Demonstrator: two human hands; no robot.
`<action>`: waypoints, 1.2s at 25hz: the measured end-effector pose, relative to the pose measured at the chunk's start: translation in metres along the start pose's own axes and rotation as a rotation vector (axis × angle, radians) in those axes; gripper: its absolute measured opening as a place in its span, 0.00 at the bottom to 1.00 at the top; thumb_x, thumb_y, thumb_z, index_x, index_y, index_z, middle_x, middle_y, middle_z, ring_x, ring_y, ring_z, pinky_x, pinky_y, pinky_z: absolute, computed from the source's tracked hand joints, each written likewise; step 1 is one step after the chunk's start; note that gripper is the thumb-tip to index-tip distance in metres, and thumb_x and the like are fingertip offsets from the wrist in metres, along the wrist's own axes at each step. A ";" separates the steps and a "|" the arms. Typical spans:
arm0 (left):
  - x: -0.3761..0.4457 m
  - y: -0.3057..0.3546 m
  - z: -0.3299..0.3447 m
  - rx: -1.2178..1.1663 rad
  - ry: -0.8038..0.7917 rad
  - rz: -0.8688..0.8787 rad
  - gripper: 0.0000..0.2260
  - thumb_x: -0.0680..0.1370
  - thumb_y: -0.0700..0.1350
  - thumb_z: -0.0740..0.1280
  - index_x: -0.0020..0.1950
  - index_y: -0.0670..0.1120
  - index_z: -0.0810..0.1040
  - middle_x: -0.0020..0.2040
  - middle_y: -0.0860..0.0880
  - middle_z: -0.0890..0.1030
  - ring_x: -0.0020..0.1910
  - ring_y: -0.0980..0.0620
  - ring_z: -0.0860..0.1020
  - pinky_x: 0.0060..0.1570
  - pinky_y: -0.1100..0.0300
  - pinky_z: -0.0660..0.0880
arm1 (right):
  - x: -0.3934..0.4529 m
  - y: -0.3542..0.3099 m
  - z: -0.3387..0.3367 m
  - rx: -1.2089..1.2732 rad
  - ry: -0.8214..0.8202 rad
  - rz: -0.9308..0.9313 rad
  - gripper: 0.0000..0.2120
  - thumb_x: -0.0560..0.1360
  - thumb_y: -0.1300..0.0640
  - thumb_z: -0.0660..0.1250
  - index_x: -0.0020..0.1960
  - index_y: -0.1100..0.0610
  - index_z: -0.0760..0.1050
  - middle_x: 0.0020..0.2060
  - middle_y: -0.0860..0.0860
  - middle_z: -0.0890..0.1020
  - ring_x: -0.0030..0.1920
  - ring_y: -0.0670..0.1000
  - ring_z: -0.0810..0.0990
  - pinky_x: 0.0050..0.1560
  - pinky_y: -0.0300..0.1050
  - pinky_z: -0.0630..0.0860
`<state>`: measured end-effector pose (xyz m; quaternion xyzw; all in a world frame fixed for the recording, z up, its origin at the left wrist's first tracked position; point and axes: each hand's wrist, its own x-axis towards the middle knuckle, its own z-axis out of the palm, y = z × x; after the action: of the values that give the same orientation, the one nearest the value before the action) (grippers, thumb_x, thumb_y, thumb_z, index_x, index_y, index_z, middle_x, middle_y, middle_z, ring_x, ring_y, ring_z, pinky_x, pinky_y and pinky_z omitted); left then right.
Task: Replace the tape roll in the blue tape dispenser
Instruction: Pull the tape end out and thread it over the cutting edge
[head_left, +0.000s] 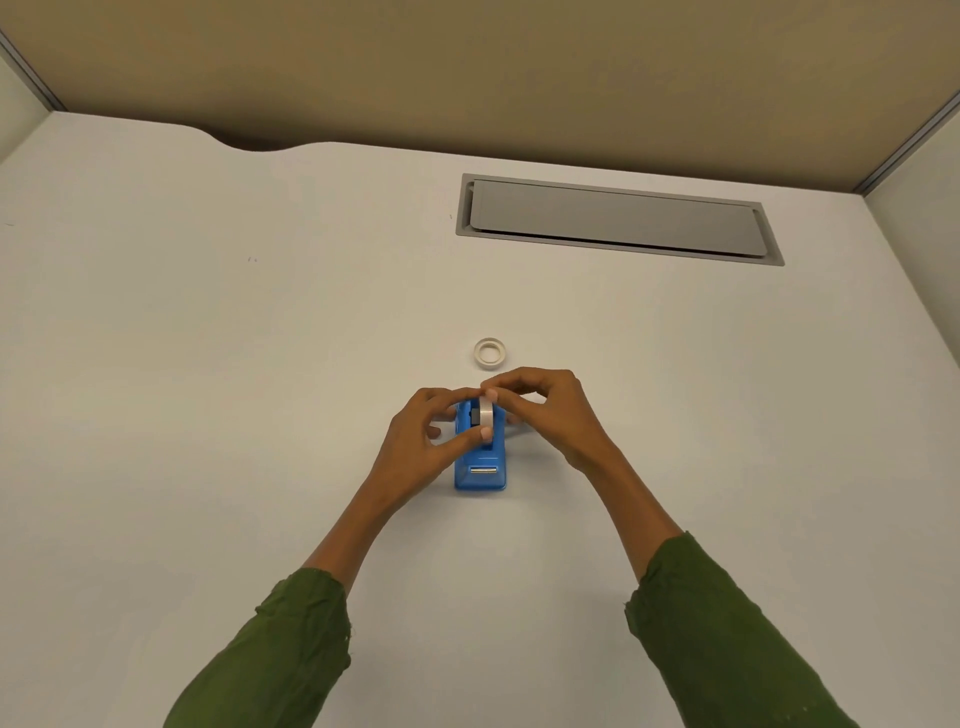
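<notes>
The blue tape dispenser (480, 467) stands on the white desk (208, 364), its cutter end towards me. A whitish tape roll (486, 412) sits upright in its slot on a dark hub. My left hand (421, 441) pinches the roll from the left, thumb on its near edge. My right hand (545, 410) holds the roll's top from the right with its fingertips. A second tape roll (490, 353) lies flat on the desk just beyond the dispenser, apart from both hands.
A grey cable hatch (618, 218) is set into the desk at the back right. Beige partition walls (467, 67) close off the desk's far edge and sides. Green sleeves cover both forearms.
</notes>
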<state>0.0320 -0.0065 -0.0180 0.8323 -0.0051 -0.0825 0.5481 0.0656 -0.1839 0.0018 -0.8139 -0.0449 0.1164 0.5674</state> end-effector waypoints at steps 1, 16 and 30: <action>0.000 0.001 -0.001 -0.013 0.013 -0.007 0.19 0.68 0.55 0.71 0.58 0.60 0.73 0.55 0.55 0.75 0.47 0.63 0.76 0.39 0.77 0.72 | -0.003 0.002 -0.001 0.029 -0.033 0.011 0.04 0.71 0.53 0.72 0.46 0.46 0.82 0.40 0.40 0.85 0.45 0.41 0.81 0.50 0.38 0.76; 0.000 0.001 -0.002 -0.011 -0.001 -0.005 0.22 0.64 0.60 0.70 0.57 0.63 0.72 0.56 0.55 0.75 0.47 0.62 0.76 0.39 0.75 0.73 | -0.004 0.006 0.001 0.057 -0.047 0.055 0.05 0.69 0.51 0.74 0.45 0.48 0.82 0.39 0.40 0.84 0.43 0.39 0.80 0.51 0.39 0.72; 0.000 -0.005 -0.001 -0.027 -0.011 -0.022 0.24 0.67 0.50 0.74 0.61 0.55 0.72 0.58 0.52 0.75 0.49 0.58 0.77 0.42 0.71 0.72 | -0.003 0.004 0.001 0.041 -0.062 0.061 0.07 0.68 0.50 0.74 0.46 0.47 0.82 0.43 0.43 0.84 0.45 0.40 0.80 0.53 0.41 0.74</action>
<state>0.0322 -0.0039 -0.0219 0.8244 0.0021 -0.0935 0.5583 0.0623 -0.1855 -0.0020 -0.7990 -0.0351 0.1598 0.5786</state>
